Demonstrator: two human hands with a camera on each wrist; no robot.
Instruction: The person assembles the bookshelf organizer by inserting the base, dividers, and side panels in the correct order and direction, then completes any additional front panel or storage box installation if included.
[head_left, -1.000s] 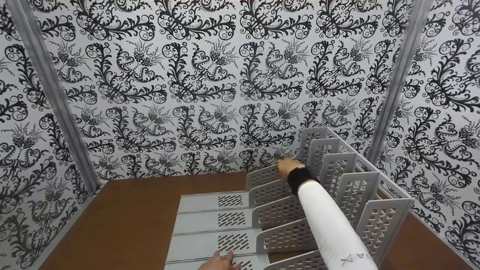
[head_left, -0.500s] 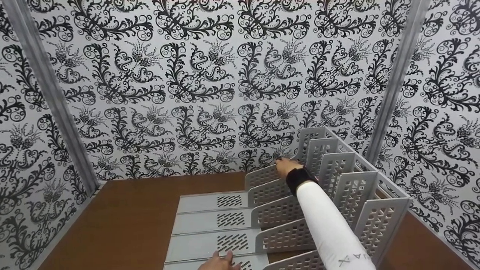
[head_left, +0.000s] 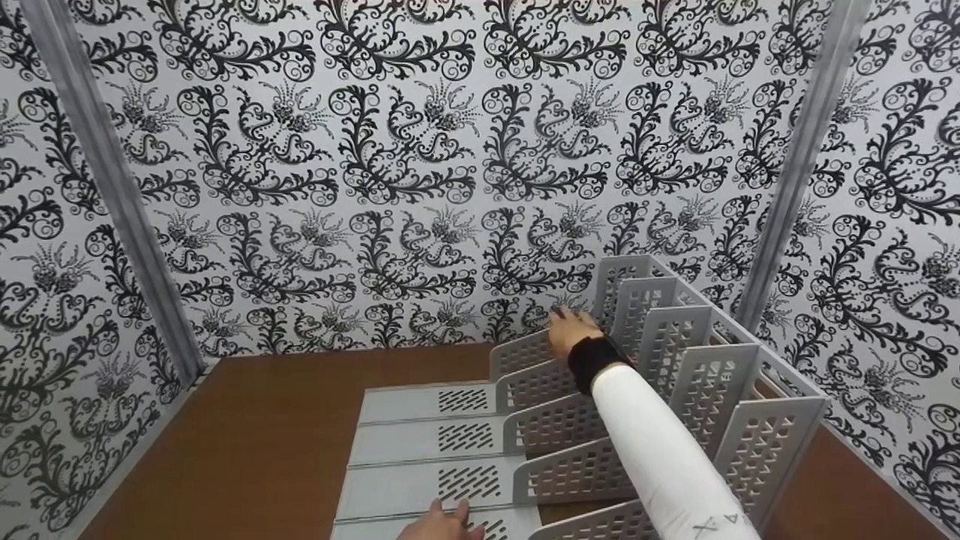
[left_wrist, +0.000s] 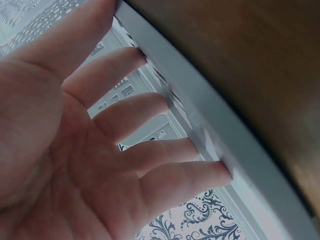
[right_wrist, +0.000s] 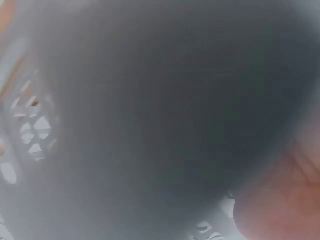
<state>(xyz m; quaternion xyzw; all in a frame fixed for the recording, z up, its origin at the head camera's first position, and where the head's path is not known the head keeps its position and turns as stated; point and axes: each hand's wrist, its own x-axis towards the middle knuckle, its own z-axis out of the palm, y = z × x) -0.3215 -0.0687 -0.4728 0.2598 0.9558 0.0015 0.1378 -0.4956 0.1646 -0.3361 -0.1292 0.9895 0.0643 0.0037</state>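
Two bare hands are on one grey plastic rack (head_left: 701, 386), which stands on a brown wooden table (head_left: 277, 427), and I'll place everything by it. Its tall lattice-cut panels step along a rail at its back, with low sloping dividers running forward from them. Four flat grey panels (head_left: 394, 444), each with a patch of slanted slots, lie side by side against the rack's front.

At the rack's far end, the right hand (head_left: 573, 334) rests on the upper edge of the farthest low divider (head_left: 514, 356). I can't tell whether it grips that edge; its wrist view is mostly a grey blur. A black band (head_left: 596, 361) circles the wrist, and a white sleeve (head_left: 660, 450) with dark marks crosses in front of the dividers.

Near the rack's close end, the left hand (head_left: 441, 523) is over the nearest flat panel. Its fingers are spread and clasp nothing, the tips resting against a pale grey edge.

Behind the rack rises a wall (head_left: 390, 187) papered in black scrolls on white.
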